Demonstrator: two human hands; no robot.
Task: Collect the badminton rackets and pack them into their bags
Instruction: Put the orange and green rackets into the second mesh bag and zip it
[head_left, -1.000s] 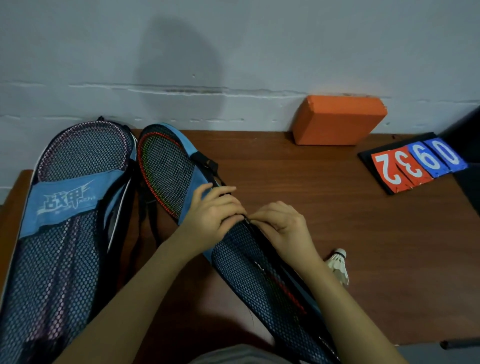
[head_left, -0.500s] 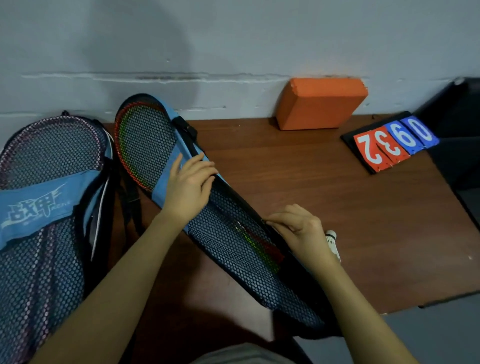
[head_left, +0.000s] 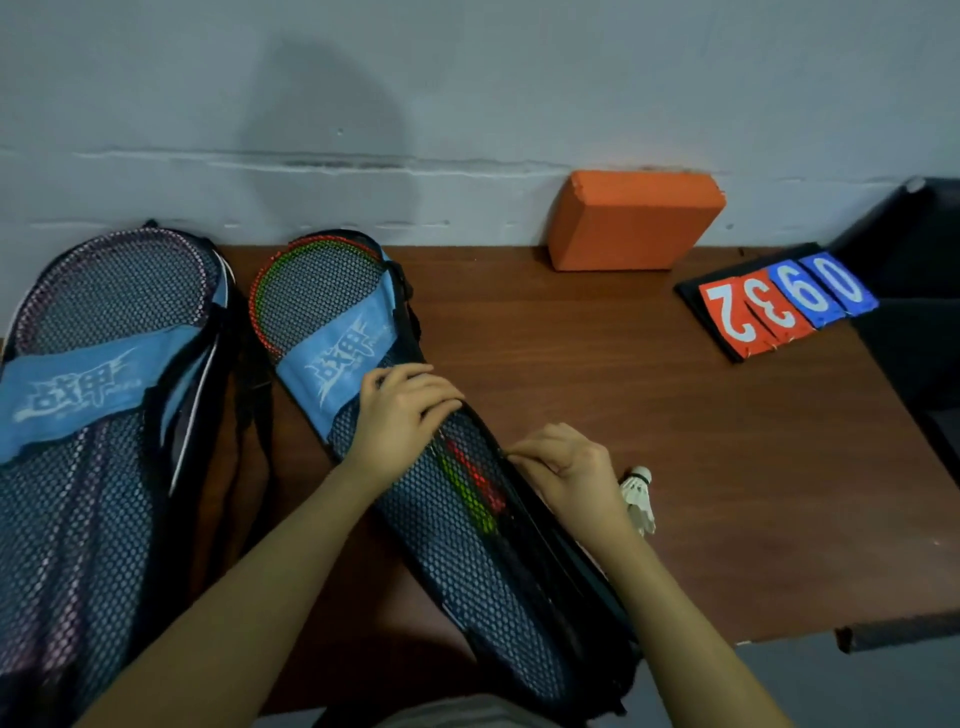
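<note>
A blue and black mesh racket bag lies slanted across the brown table, and a red and green racket shows through its mesh. My left hand rests on the bag just below its blue logo band, fingers laid over the mesh. Lower down, my right hand pinches the bag's right edge, where the zip runs; the puller itself is hidden under my fingers. A second bag of the same kind lies at the far left with a purple racket inside.
A white shuttlecock lies on the table right beside my right wrist. An orange block leans against the wall at the back. A flip scoreboard reading 2 3 9 0 sits at the right, next to a black object.
My right hand has slid down the bag's right edge, away from my left hand. The bag has turned flat, so its blue logo band now faces up.
</note>
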